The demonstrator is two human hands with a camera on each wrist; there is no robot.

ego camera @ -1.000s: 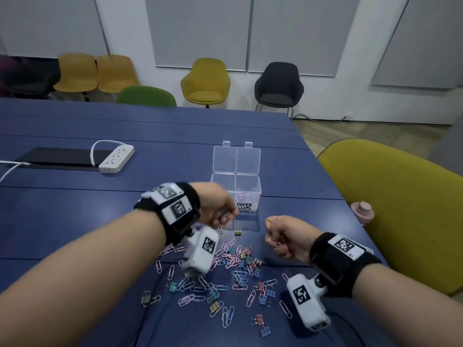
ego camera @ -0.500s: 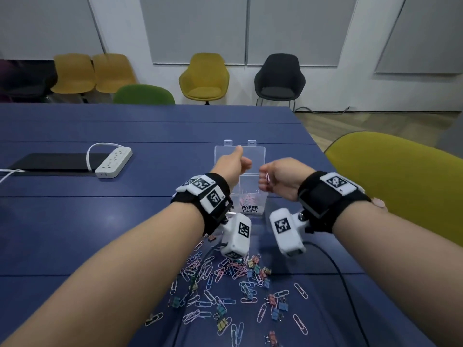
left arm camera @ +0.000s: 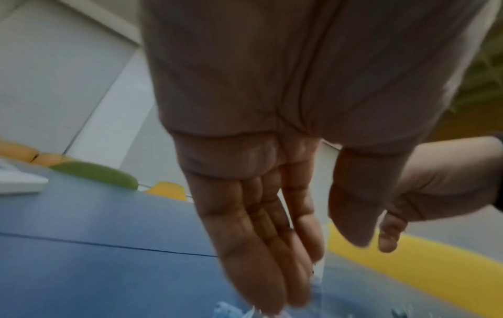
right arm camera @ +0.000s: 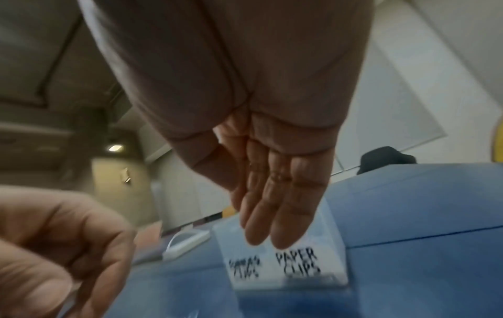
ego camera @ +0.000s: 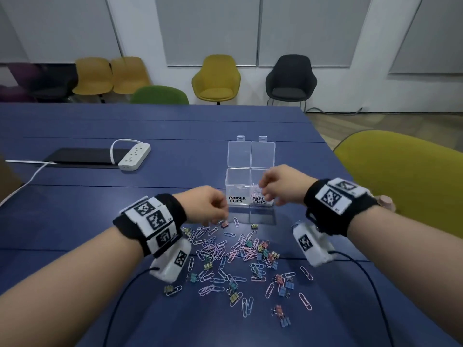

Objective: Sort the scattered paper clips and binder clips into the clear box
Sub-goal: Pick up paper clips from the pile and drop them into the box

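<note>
The clear box (ego camera: 238,181) stands with its lid open, labelled BINDER CLIPS on the left and PAPER CLIPS on the right (right arm camera: 299,264). Pastel paper clips and binder clips (ego camera: 238,251) lie scattered on the blue table in front of it. My right hand (ego camera: 265,194) hovers at the paper-clip compartment, fingers (right arm camera: 275,215) straight and empty. My left hand (ego camera: 220,219) reaches down at the pile's far edge, beside a pink binder clip (ego camera: 224,224). Its fingers (left arm camera: 261,247) are straight and hold nothing.
A white power strip (ego camera: 134,156) and a black pad (ego camera: 82,157) lie at the back left. A yellow-green chair (ego camera: 406,176) and a pink bottle cap (ego camera: 385,202) sit at the table's right edge. Black cables trail from both wrist cameras.
Both hands rose from the pile to the box. Since then my left hand has dropped back to the pile's far edge, and my right hand has opened over the paper-clip compartment.
</note>
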